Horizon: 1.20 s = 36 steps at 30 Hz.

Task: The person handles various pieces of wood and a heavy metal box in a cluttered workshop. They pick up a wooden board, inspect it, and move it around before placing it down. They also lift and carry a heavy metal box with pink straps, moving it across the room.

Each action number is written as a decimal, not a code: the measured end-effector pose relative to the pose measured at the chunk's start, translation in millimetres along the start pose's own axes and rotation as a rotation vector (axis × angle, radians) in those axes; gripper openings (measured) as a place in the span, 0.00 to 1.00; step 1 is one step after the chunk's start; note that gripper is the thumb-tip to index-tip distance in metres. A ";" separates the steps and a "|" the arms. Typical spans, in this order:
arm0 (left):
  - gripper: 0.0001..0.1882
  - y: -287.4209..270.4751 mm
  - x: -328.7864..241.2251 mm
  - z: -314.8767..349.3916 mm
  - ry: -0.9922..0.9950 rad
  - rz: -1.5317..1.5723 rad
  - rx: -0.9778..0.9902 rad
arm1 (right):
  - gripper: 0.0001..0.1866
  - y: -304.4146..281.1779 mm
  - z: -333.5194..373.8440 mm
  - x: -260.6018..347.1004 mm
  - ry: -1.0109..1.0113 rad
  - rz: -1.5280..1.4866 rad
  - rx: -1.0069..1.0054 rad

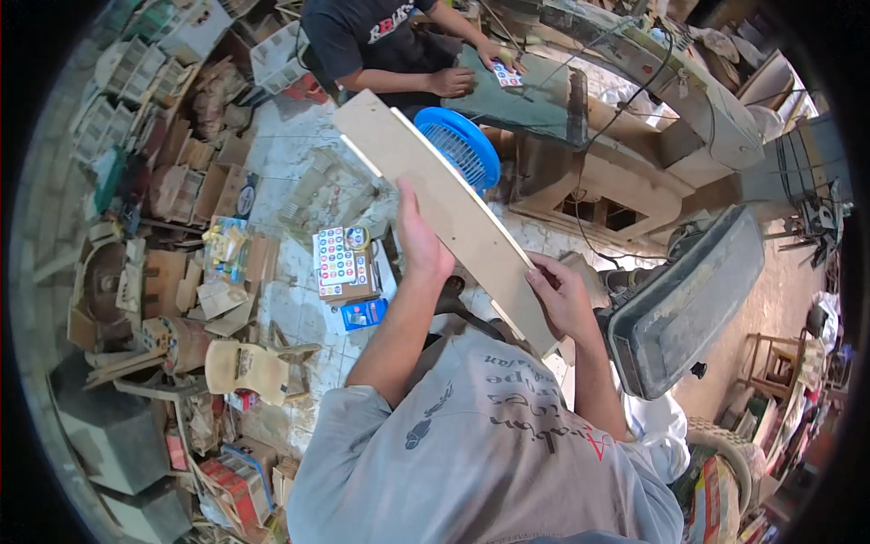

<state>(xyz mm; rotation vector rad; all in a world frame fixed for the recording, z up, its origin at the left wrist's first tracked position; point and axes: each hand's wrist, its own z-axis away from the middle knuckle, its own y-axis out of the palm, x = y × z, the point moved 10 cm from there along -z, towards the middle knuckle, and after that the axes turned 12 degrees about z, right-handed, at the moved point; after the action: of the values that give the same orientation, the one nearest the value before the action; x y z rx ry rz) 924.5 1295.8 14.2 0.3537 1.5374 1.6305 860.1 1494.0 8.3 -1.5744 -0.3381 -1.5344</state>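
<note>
A long, flat light-brown wooden board [458, 213] with pale strips along its edges slants across the middle, held in front of my body. It runs from the upper left down toward my lap, and a few small dark marks dot its face. My left hand [424, 238] grips its left edge, thumb lying along the side and the other fingers hidden beneath. Lower down, my right hand [560, 295] is closed on the right edge with its thumb on top. Just past the board, a blue plastic basket [471, 145] is partly covered by it.
Round coloured stickers fill sheets [335, 258] on a stack at left, beside a blue box [364, 314]. Across from me a person [362, 45] rests hands on a dark green surface [544, 104] near another sticker sheet. A grey machine [684, 299] stands right; wood scraps [222, 299] lie left.
</note>
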 end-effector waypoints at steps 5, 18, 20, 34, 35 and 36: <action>0.30 -10.3 -24.1 -38.9 -0.019 0.065 -0.089 | 0.13 5.8 -23.4 6.8 0.118 -0.011 -0.015; 0.26 -9.8 -17.0 -93.2 -0.117 -0.004 -0.127 | 0.14 3.6 -53.5 8.5 0.176 0.058 -0.034; 0.25 -8.7 -12.4 -96.2 -0.135 -0.010 -0.116 | 0.13 2.8 -54.0 4.9 0.225 -0.029 -0.039; 0.26 14.1 -5.8 -98.2 -0.124 -0.024 -0.052 | 0.13 -13.2 -51.2 12.7 0.239 0.002 -0.113; 0.26 15.3 -5.1 -99.2 -0.122 -0.021 -0.050 | 0.13 -14.5 -50.9 14.1 0.244 -0.003 -0.103; 0.27 14.3 -6.5 -98.8 -0.118 -0.023 -0.057 | 0.13 -12.7 -48.2 15.3 0.254 -0.013 -0.086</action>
<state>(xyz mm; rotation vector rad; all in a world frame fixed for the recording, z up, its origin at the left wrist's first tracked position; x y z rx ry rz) 853.5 1225.5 9.3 0.3928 1.3991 1.6036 822.0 1460.4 19.6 -1.4228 -0.1409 -1.7555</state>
